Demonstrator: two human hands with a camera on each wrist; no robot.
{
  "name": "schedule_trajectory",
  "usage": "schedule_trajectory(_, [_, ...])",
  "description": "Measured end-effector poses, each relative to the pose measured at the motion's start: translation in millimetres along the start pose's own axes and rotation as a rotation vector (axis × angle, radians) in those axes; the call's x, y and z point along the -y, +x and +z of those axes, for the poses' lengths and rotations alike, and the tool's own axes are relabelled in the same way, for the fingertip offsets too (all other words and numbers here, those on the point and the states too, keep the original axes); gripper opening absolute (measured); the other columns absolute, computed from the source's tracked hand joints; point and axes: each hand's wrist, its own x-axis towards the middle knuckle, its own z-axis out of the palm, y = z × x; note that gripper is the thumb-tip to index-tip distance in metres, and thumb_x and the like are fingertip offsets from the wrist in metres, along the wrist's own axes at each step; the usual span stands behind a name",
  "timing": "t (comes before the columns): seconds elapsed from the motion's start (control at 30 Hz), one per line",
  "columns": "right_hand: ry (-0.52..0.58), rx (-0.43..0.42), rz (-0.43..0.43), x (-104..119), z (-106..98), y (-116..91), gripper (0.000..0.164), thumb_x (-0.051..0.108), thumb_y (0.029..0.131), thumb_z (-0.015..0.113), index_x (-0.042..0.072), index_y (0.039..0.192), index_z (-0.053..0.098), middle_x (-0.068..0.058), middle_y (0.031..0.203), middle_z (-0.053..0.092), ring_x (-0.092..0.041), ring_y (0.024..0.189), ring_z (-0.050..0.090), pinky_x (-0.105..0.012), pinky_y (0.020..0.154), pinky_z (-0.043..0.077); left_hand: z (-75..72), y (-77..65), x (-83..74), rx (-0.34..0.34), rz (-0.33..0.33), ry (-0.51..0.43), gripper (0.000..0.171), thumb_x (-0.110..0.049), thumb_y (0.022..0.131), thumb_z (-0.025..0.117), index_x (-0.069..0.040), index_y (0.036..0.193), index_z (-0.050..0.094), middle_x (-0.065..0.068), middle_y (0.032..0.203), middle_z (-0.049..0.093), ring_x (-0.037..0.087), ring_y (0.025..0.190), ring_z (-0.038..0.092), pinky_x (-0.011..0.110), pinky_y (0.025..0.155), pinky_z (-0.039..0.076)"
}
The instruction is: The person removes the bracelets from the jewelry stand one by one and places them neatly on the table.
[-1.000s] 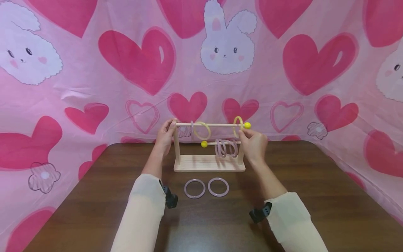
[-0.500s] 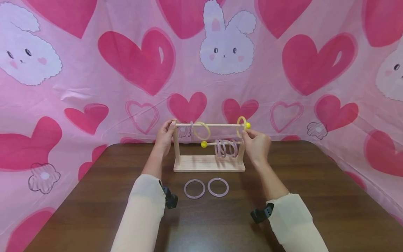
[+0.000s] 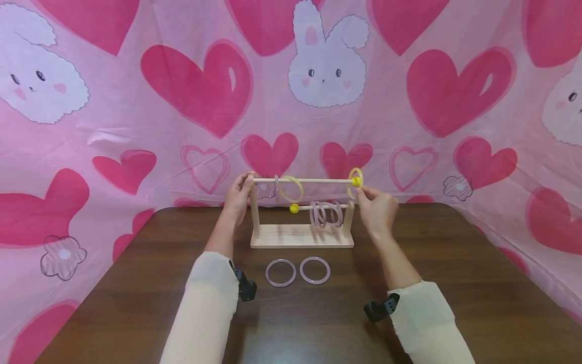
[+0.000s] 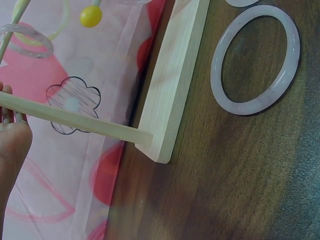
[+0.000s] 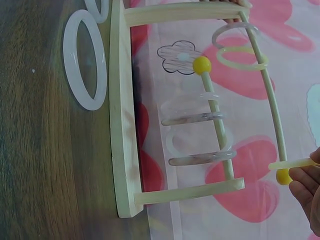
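Observation:
A wooden bangle rack stands on the table, with two rods tipped by yellow balls. My left hand holds the top of its left post. At the other end, my right hand pinches a yellow bangle between thumb and fingers; this bangle encircles the ball of the upper rod. Another yellow bangle and a pale purple bangle hang near the left of that rod. Several pale purple bangles hang on the lower rod, below the right hand.
Two pale purple bangles lie flat in front of the rack, one on the left and one on the right. Behind the brown table hangs a pink cloth with hearts and rabbits. Both wrists wear black cameras.
My right hand has slid the pinched yellow bangle rightward along the upper rod, from left of the ball to around it. The left hand stays on the post.

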Motion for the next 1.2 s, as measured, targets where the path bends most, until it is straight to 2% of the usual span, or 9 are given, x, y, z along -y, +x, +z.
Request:
schedule_trajectory(0.17, [-0.009,-0.009,-0.002,-0.2,-0.9,0.6,0.013,0.007,0.076,0.072,0.000,0.087,0.072,-0.016,0.080,0.067,-0.031,0.084,0.065,-0.041,0.074,0.046,-0.1,0.2,0.6,0.001,0.011,-0.015,0.015,-0.013,0.097,0.048,-0.008,0.111,0.053,-0.007,0.087,0.056,0.017,0.092,0.047,0.022,0.073,0.038])
schedule_trajectory(0.4, [-0.026,-0.011,0.004,-5.5,-1.0,2.0,0.012,0.008,0.076,0.072,0.001,0.086,0.073,-0.015,0.079,0.067,-0.031,0.082,0.066,-0.040,0.073,0.047,0.6,-0.1,-0.8,-0.013,-0.016,0.025,0.024,-0.016,0.097,0.048,-0.003,0.117,0.050,-0.007,0.087,0.054,0.016,0.088,0.046,0.019,0.058,0.036])
schedule_trajectory(0.57, [-0.023,-0.023,-0.002,-8.1,-2.3,2.9,0.013,0.008,0.075,0.073,0.001,0.086,0.073,-0.016,0.079,0.067,-0.031,0.080,0.066,-0.040,0.071,0.047,0.8,0.0,-1.2,-0.019,-0.020,0.022,0.021,-0.015,0.097,0.049,-0.005,0.115,0.051,-0.007,0.087,0.055,0.017,0.090,0.046,0.019,0.062,0.036])
schedule_trajectory(0.83, [-0.043,-0.022,0.013,-10.4,-5.9,4.1,0.014,0.010,0.077,0.072,0.001,0.086,0.073,-0.016,0.080,0.067,-0.030,0.079,0.066,-0.039,0.068,0.046,0.2,1.4,-0.7,-0.017,-0.001,0.005,0.019,-0.013,0.097,0.048,-0.005,0.113,0.052,-0.008,0.087,0.055,0.011,0.088,0.047,0.022,0.078,0.037])
schedule_trajectory(1.0, [-0.054,-0.037,0.011,-8.8,-9.8,4.4,0.014,0.011,0.077,0.072,0.002,0.087,0.073,-0.015,0.079,0.067,-0.029,0.073,0.066,-0.038,0.064,0.045,0.3,0.9,-0.7,-0.019,-0.001,0.007,0.018,-0.013,0.097,0.048,-0.006,0.112,0.053,-0.007,0.088,0.054,0.009,0.087,0.047,0.022,0.076,0.038])
schedule_trajectory(1.2, [-0.051,-0.078,-0.060,-7.6,-13.9,6.0,0.013,0.010,0.077,0.071,0.000,0.086,0.073,-0.015,0.078,0.067,-0.030,0.070,0.066,-0.036,0.062,0.043,0.6,0.4,-1.5,-0.017,-0.006,-0.001,0.016,-0.013,0.097,0.048,-0.008,0.112,0.053,-0.006,0.088,0.054,0.010,0.088,0.046,0.022,0.076,0.038])
